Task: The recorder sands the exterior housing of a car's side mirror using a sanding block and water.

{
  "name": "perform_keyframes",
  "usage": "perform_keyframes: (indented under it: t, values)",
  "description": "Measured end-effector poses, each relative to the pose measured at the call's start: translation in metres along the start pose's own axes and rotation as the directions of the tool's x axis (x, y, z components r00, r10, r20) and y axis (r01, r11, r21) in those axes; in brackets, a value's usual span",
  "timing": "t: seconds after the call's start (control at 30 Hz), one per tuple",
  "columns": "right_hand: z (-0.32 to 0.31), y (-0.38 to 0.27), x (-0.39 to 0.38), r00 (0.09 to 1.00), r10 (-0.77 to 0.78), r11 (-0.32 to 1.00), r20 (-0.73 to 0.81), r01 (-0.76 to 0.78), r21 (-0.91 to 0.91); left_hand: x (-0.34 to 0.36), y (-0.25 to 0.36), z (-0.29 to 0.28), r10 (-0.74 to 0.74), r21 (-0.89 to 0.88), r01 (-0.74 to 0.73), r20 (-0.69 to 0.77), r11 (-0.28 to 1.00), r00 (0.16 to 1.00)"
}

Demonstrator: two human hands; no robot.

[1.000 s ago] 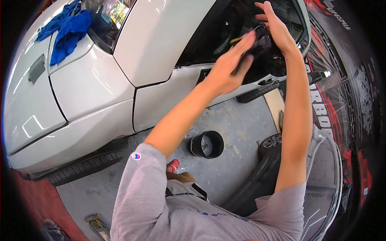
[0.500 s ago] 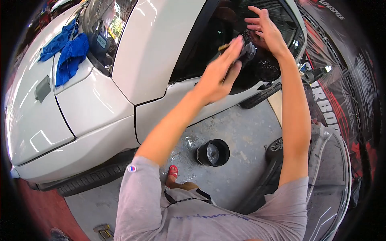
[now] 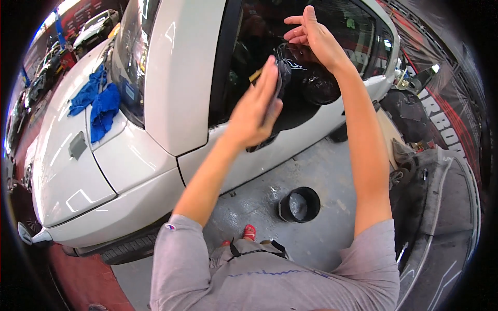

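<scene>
My left hand (image 3: pixel 255 111) is raised in front of the dark side window (image 3: pixel 259 31) of a white car, its fingers straight and close together, slightly blurred. A dark thing (image 3: pixel 281 78) lies along its palm, between fingers and thumb, and a small yellow piece (image 3: pixel 254 76) sticks out past the fingers. What kind of tool or sheet this is, I cannot tell. Farther up and to the right, my right hand (image 3: pixel 316 39) is open, fingers apart, close to the glass. Shiny, wrinkled marks (image 3: pixel 293 63) show on the window between the hands; whether the right fingertips touch it is unclear.
A black bucket (image 3: pixel 299 205) with liquid stands on the wet grey floor (image 3: pixel 249 199) below my arms. Blue cloths (image 3: pixel 105 110) and a grey block (image 3: pixel 78 145) lie on the white hood (image 3: pixel 62 181). Dark car panels (image 3: pixel 441 217) stand close on my right.
The view has shifted, so the car and bucket sit differently in it. My left hand, with the dark thing, and my open right hand both appear farther left over the window.
</scene>
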State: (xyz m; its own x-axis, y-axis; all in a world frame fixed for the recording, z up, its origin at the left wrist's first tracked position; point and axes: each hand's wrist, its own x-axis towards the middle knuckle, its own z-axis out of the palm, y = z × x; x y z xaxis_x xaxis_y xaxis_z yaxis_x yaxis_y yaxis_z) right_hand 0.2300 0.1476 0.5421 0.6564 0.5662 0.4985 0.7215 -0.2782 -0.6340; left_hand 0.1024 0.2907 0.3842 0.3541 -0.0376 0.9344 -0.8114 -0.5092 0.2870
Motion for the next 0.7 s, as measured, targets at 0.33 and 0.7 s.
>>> perform_keyframes:
  t: [0.33, 0.7]
  values:
    - [0.008, -0.018, 0.001, 0.990, 0.106, 0.990, 0.095, -0.096, -0.106, -0.079, -0.024, 0.047, -0.024, 0.338, 0.065, -0.124, 0.939, 0.992]
    - [0.005, -0.016, -0.003, 0.989, 0.120, 0.979, 0.084, -0.104, -0.175, -0.015, 0.011, 0.046, 0.102, 0.500, 0.005, -0.187, 0.866, 0.977]
